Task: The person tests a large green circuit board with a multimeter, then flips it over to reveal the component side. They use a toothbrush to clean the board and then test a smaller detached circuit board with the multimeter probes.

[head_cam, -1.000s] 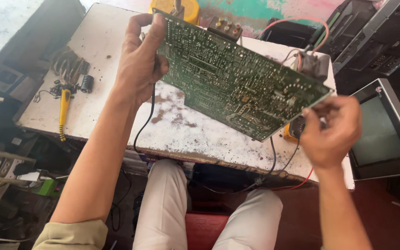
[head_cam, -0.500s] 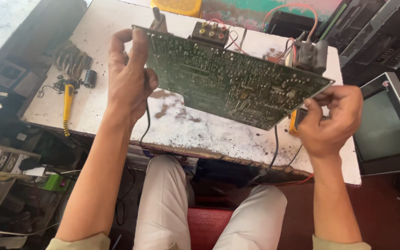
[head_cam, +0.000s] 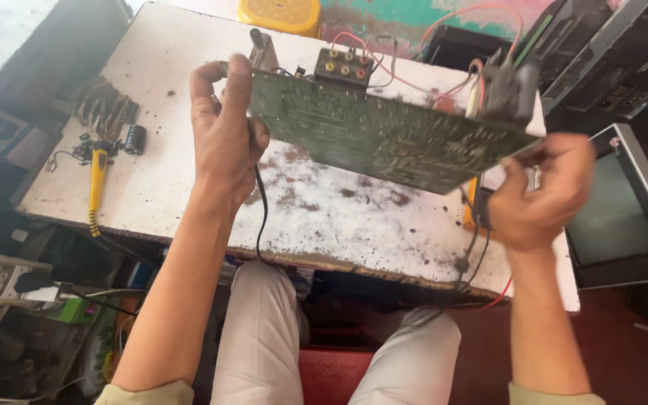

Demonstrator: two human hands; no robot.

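Above worn table (head_cam: 189,180), left hand (head_cam: 223,139), right hand (head_cam: 545,191) gripping tilted circuit board (head_cam: 384,139), component side hidden

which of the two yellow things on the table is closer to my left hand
The yellow-handled tool lying near the table's left edge, beside the dark parts, below and left of your left hand. The yellow stool sits off beyond the far edge.

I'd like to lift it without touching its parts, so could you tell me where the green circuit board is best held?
By its two short edges, one from each side, as the left hand and right hand do: the green circuit board is a flat panel with bare edges, while its top carries a connector block and wires.
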